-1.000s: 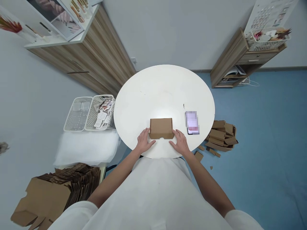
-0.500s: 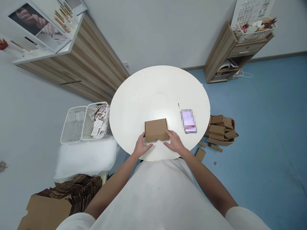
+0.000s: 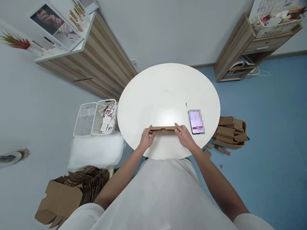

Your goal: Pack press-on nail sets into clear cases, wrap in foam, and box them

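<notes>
A small brown cardboard box [image 3: 164, 130] is held at both ends over the near part of the white oval table [image 3: 165, 83]. It is turned so that a narrow side with a small notch faces me; its broad face is hidden. My left hand [image 3: 146, 138] is closed on the left end, fingertips at the upper corner and thumb lower. At the right end, my right hand [image 3: 184, 136] grips the box in the same way. A phone [image 3: 196, 122] with a blurred-out screen lies on the table, right of my right hand.
Folded boxes [image 3: 230, 133] are heaped on the blue floor to the right, with loose cardboard bits nearby. Left of the table are a white basket [image 3: 98, 123] of papers and a clear plastic container [image 3: 83, 123]. Flat cardboard blanks [image 3: 63, 195] are stacked at lower left.
The box has been tilted up, so its broad top face no longer shows and a narrow side does. Both hands have closed around its ends. The whole view has shifted slightly.
</notes>
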